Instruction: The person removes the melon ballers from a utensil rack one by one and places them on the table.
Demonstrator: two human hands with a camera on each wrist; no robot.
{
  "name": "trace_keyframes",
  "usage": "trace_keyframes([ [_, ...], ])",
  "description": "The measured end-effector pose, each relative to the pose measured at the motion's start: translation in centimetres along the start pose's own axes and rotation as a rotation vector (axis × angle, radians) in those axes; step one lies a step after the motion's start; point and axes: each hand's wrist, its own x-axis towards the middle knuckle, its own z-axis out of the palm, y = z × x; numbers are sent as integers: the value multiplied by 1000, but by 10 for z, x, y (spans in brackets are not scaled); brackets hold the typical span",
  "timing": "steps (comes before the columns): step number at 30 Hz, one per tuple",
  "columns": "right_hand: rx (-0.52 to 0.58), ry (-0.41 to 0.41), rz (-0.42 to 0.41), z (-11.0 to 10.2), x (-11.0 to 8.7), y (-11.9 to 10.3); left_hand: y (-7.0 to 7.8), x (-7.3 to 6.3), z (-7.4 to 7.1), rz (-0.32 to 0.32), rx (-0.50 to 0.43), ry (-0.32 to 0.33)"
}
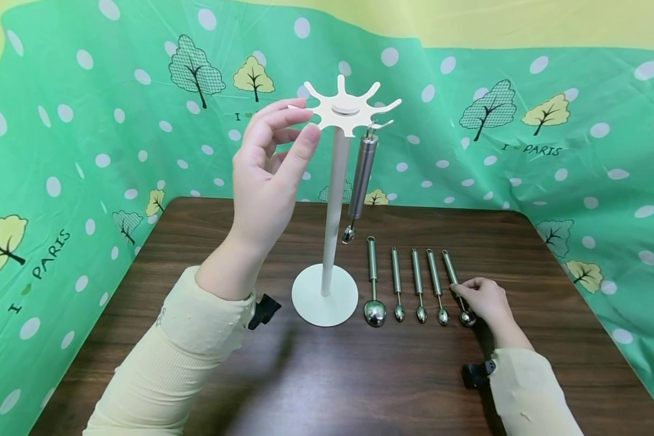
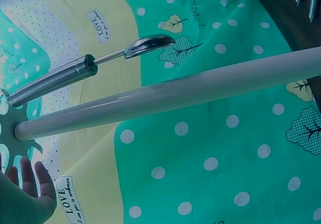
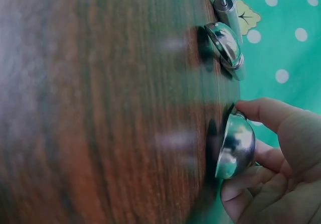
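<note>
At the upper centre, a white rack point(image 1: 331, 200) rises from a round base, with prongs around its top. My left hand point(image 1: 267, 163) is at the left prongs, fingers loosely bent; whether they touch is unclear. On the rack's right side hangs a steel scoop point(image 1: 363, 175), also seen in the left wrist view beside the pole point(image 2: 165, 96). My right hand point(image 1: 485, 300) pinches the rightmost melon baller point(image 1: 467, 318) by its handle, on or just over the table. Its rounded bowl point(image 3: 238, 146) shows between thumb and fingers in the right wrist view.
To the left of the right hand, a larger round scoop point(image 1: 375, 313) and several small melon ballers point(image 1: 417, 284) lie in a row, handles pointing away. They rest on a dark wooden table point(image 1: 414, 387). A green dotted cloth point(image 1: 142, 133) hangs behind and at both sides.
</note>
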Motion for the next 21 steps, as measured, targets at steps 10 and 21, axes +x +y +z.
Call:
trace_keyframes([
  [10, -3, -2, -7, 1, -1, 3, 1, 0, 1, -24, -15, -2],
  [21, 110, 201, -60, -2, -9, -19, 0, 0, 0, 6, -10, -8],
])
